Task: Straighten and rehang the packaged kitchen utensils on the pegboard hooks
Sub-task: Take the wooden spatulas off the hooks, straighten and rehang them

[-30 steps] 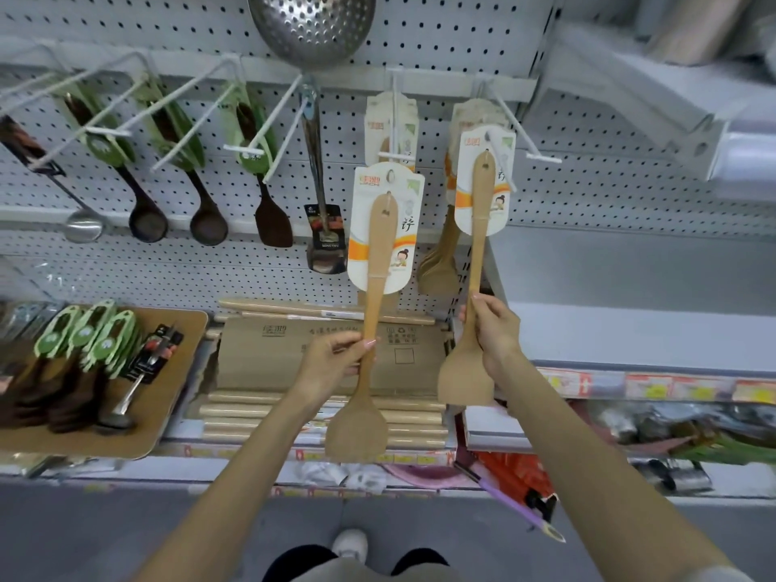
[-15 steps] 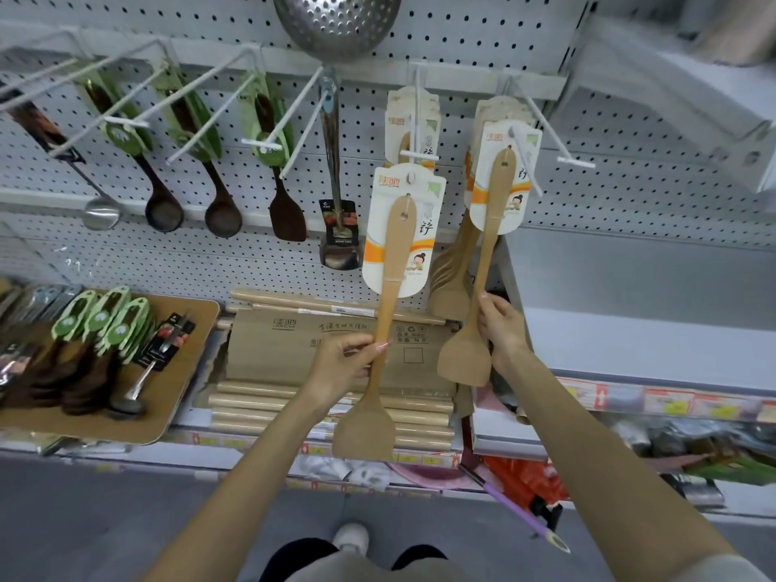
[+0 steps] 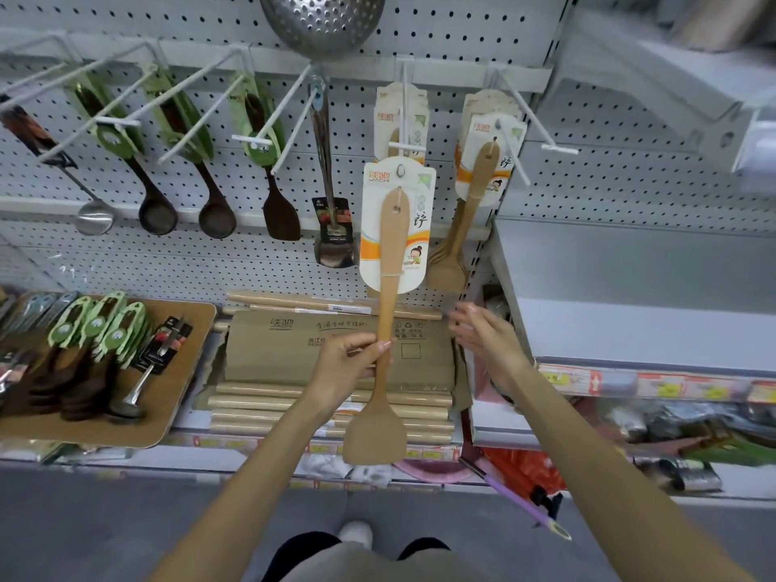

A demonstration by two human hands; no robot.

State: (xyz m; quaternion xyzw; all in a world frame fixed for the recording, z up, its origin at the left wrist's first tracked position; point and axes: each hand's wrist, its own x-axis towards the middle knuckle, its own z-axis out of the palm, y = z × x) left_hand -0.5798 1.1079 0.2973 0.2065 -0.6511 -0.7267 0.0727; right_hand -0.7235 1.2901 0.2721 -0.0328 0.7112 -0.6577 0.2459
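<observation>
Scene: a person stands at a shop pegboard (image 3: 462, 31) hung with kitchen utensils, seen from a head camera looking forward and down.
Left hand: the left hand (image 3: 344, 365) grips the handle of a wooden spatula (image 3: 387, 312), fingers curled round it about midway along.
Spatula: held nearly upright, blade down, its white card (image 3: 371, 245) at the top; the card's hole sits just below the front bar of the middle hook (image 3: 405, 119), where more carded pieces hang behind.
Right hand: the right hand (image 3: 487, 342) is blurred, fingers spread and straight, holding nothing, just right of the held spatula and apart from it.
Second spatula: another carded spatula (image 3: 483, 174) hangs from the right hook (image 3: 558, 149), blade down, in front of other wooden utensils.
Left of these: a steel turner (image 3: 336, 249), dark spoons (image 3: 157, 218) on green cards and a steel ladle (image 3: 94, 218) each hang on a hook.
Above: a perforated steel skimmer (image 3: 323, 18).
Shelf below: a cardboard box (image 3: 294, 350) lies on rolling pins (image 3: 294, 403); a wooden tray (image 3: 180, 392) to the left holds more carded utensils.
Floor: one shoe (image 3: 355, 533) shows between the forearms.
</observation>
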